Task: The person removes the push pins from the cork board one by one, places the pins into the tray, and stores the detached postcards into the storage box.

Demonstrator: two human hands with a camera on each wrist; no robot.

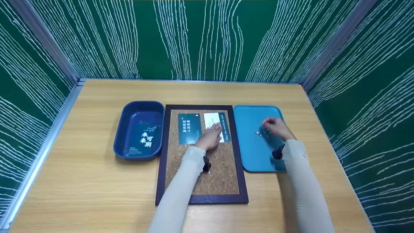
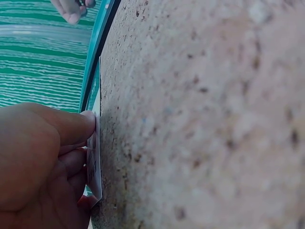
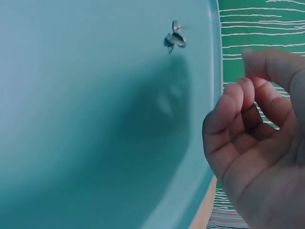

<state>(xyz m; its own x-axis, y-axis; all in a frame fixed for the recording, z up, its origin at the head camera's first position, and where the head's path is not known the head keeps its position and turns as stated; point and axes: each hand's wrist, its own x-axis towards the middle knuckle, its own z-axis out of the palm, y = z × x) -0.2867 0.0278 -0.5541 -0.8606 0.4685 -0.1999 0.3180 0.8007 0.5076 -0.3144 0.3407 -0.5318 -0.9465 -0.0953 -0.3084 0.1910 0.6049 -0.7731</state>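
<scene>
My left hand (image 1: 210,136) rests with fingers extended on a white and dark green postcard (image 1: 225,129) at the upper right of the framed corkboard (image 1: 223,171). In the left wrist view its thumb (image 2: 88,123) touches the card near the edge. A dark green postcard (image 1: 185,127) with white characters lies beside it on the cork. Above the blue-green tray (image 1: 254,158), my right hand (image 1: 277,127) has its fingers curled and the thumb and index tips close together; I cannot tell whether something small is between them. Silver thumbtacks (image 3: 175,39) lie on the tray near that hand.
A dark blue bin (image 1: 119,139) stands left of the corkboard, with another printed green card (image 1: 145,142) inside. Board, bin and tray stand side by side on the wooden table (image 1: 97,194). Green panels (image 1: 210,42) with white lines enclose the back and sides.
</scene>
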